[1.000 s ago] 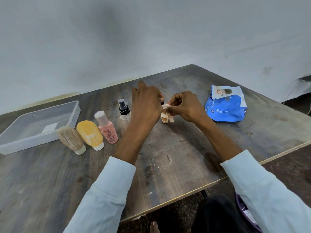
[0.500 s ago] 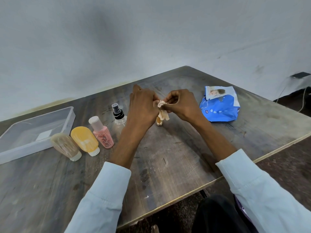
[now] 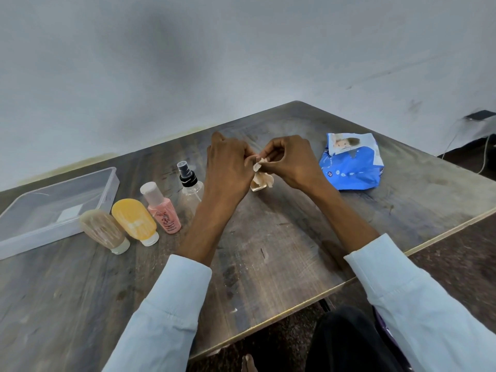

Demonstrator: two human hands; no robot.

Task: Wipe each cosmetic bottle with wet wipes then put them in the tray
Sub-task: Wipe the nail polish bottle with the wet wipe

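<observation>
My left hand (image 3: 228, 167) grips a small amber bottle (image 3: 258, 187) at mid-table; only its base shows below my fingers. My right hand (image 3: 288, 159) pinches a crumpled wet wipe (image 3: 264, 177) wrapped around that bottle. To the left stand a clear spray bottle (image 3: 189, 187) with a black pump, a pink bottle (image 3: 161, 208) with a white cap, a yellow tube (image 3: 135, 221) and a beige tube (image 3: 104, 232). The clear plastic tray (image 3: 107, 189) sits at the far left with nothing but a white label inside.
A blue wet-wipe pack (image 3: 353, 161) lies at the right of the wooden table (image 3: 268, 251). The table's front edge runs diagonally past my right sleeve. A grey wall stands behind, and cables hang at the far right.
Both hands stay together on the small bottle. The wipe has shifted down around the bottle, covering more of it than before.
</observation>
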